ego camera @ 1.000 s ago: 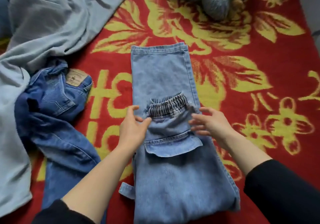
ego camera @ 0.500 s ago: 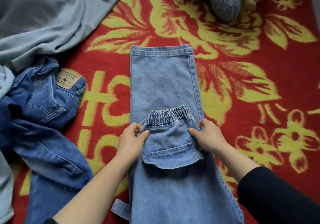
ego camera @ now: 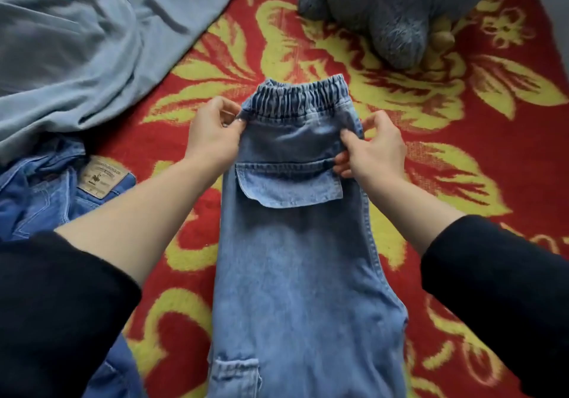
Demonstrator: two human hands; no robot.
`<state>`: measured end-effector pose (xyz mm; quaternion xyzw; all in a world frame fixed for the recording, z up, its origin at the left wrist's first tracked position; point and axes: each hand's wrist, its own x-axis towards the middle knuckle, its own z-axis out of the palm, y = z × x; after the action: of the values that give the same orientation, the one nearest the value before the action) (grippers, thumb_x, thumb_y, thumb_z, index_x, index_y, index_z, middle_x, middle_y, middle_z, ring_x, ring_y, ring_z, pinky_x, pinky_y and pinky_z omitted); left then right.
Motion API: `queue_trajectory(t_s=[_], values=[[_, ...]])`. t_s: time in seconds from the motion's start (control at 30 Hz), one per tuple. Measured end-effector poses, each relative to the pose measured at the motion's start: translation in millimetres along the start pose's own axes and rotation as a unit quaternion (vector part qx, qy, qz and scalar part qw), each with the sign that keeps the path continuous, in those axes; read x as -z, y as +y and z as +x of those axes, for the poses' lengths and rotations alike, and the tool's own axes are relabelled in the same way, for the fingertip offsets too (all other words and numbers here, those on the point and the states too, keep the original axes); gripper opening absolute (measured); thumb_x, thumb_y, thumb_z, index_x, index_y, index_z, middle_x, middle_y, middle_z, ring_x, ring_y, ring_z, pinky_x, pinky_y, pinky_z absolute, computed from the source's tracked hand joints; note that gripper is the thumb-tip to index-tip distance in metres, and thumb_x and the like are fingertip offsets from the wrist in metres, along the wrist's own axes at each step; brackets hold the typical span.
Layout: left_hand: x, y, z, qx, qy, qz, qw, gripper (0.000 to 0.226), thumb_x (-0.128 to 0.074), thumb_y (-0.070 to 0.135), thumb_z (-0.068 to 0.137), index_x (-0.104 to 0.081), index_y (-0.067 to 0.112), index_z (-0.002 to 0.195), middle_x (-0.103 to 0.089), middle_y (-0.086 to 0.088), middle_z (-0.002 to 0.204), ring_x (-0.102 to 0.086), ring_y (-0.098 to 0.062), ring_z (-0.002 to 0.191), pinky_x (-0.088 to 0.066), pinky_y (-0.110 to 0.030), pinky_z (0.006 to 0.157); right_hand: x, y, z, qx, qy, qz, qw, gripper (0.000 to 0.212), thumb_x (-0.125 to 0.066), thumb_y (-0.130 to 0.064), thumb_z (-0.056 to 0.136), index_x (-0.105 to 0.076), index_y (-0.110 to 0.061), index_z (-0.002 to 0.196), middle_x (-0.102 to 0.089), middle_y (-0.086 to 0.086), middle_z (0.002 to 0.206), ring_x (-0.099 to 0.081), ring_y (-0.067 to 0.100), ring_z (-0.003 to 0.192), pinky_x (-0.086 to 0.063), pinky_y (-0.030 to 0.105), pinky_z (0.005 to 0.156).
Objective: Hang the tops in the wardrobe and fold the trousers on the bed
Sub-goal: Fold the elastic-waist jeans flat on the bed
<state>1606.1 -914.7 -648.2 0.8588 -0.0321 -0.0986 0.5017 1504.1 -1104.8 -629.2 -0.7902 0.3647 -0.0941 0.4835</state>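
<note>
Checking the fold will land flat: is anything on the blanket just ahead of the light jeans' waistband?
Nothing visible: bare blanket lies between the waistband and the plush toy farther ahead.

The left sleeve (ego camera: 61, 305) is black, plain and matt, of soft-looking cloth with no print or marking that can be made out. It ends partway up the forearm in a loose, rounded, slightly bunched edge. The right sleeve (ego camera: 492, 280) is of the same black cloth and ends in a similar soft edge. Below each sleeve the arm is bare to the wrist. The left grip (ego camera: 212, 139) and right grip (ego camera: 375, 154) are bare as well, with short nails. Seams and weave are lost in the dark cloth.
</note>
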Motion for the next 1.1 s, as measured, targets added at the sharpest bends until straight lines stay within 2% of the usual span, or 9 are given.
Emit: queue_trajectory(t_s=[0.07,0.2,0.33,0.43,0.53,0.67,0.8,0.9,1.1], values=[[-10.4,-2.0,9.4,0.011,0.022,-0.005,1.000,0.010,-0.056,0.016,0.093,-0.056,0.027,0.094,-0.065,-0.003,0.105,-0.059,-0.017,0.093,-0.050,-0.041,0.090,-9.0,2.5,14.8,-0.018,-0.005,0.012,1.000,0.014,-0.058,-0.020,0.091,-0.047,-0.017,0.099,-0.069,0.013,0.076,-0.070,0.028,0.065,-0.060,0.042,0.057],[-33.2,-28.1,-16.7,-0.027,-0.041,0.221,0.974,0.054,-0.047,0.031,0.097,-0.030,0.018,0.146,-0.026,-0.005,0.155,-0.024,-0.024,0.142,-0.022,-0.042,0.115,-18.1,33.8,8.6,-0.008,-0.132,-0.134,0.982,0.054,-0.061,-0.022,0.087,-0.041,-0.021,0.138,-0.060,0.001,0.114,-0.057,0.023,0.108,-0.045,0.032,0.091],[-40.5,-64.8,-86.9,-0.106,-0.165,0.361,0.912,0.059,-0.032,0.044,0.099,-0.010,0.028,0.152,0.006,-0.001,0.161,0.009,-0.019,0.147,0.001,-0.041,0.118,-14.6,81.1,-33.4,0.142,-0.242,-0.326,0.903,0.074,-0.056,-0.036,0.092,-0.017,-0.022,0.153,-0.025,0.003,0.158,-0.025,0.022,0.144,-0.025,0.036,0.116],[-33.3,-91.5,-123.5,-0.117,-0.195,0.412,0.882,0.069,-0.011,0.060,0.089,0.001,0.032,0.152,0.015,0.000,0.159,0.017,-0.016,0.145,0.003,-0.040,0.117,0.8,112.7,-56.8,0.170,-0.293,-0.403,0.850,0.072,-0.044,-0.046,0.096,-0.005,-0.029,0.154,0.006,0.000,0.162,0.007,0.019,0.149,-0.005,0.038,0.121],[-26.6,-103.1,-138.9,-0.088,-0.210,0.422,0.878,0.069,-0.011,0.060,0.091,0.003,0.031,0.152,0.020,0.001,0.158,0.020,-0.014,0.143,0.003,-0.042,0.117,18.4,134.8,-82.4,0.176,-0.293,-0.453,0.824,0.069,-0.032,-0.053,0.098,0.002,-0.031,0.153,0.020,-0.005,0.159,0.020,0.017,0.146,0.001,0.039,0.121],[-25.7,-91.1,-174.5,-0.151,-0.211,0.431,0.864,0.071,-0.020,0.056,0.090,-0.015,0.022,0.152,0.004,-0.009,0.159,0.006,-0.020,0.146,0.000,-0.042,0.117,29.8,148.1,-112.5,0.201,-0.269,-0.479,0.811,0.075,-0.014,-0.061,0.089,-0.009,-0.025,0.154,0.006,0.003,0.161,0.010,0.024,0.148,0.004,0.038,0.120],[-21.2,-83.4,-226.1,-0.253,-0.238,0.439,0.829,0.063,-0.035,0.050,0.089,-0.043,0.017,0.142,-0.029,-0.019,0.152,-0.026,-0.033,0.142,-0.015,-0.043,0.112,43.7,161.0,-155.0,0.241,-0.267,-0.455,0.815,0.071,-0.035,-0.057,0.089,-0.038,-0.015,0.147,-0.031,0.012,0.154,-0.028,0.031,0.142,-0.011,0.039,0.115],[-13.7,-85.2,-257.9,-0.272,-0.257,0.465,0.802,0.064,-0.039,0.052,0.085,-0.051,0.018,0.138,-0.038,-0.020,0.147,-0.035,-0.038,0.137,-0.021,-0.046,0.110,58.0,174.5,-185.6,0.258,-0.298,-0.400,0.827,0.077,-0.041,-0.062,0.088,-0.034,-0.014,0.148,-0.028,0.008,0.156,-0.024,0.024,0.144,-0.011,0.035,0.117],[-5.7,-100.0,-292.8,-0.249,-0.313,0.519,0.755,0.120,-0.074,0.063,0.044,-0.033,0.014,0.146,-0.025,-0.028,0.151,-0.022,-0.051,0.138,-0.024,-0.058,0.110,79.8,197.9,-221.8,0.326,-0.357,-0.444,0.755,0.103,-0.063,-0.062,0.070,-0.027,-0.010,0.150,-0.027,0.012,0.156,-0.024,0.027,0.145,-0.016,0.038,0.116]])
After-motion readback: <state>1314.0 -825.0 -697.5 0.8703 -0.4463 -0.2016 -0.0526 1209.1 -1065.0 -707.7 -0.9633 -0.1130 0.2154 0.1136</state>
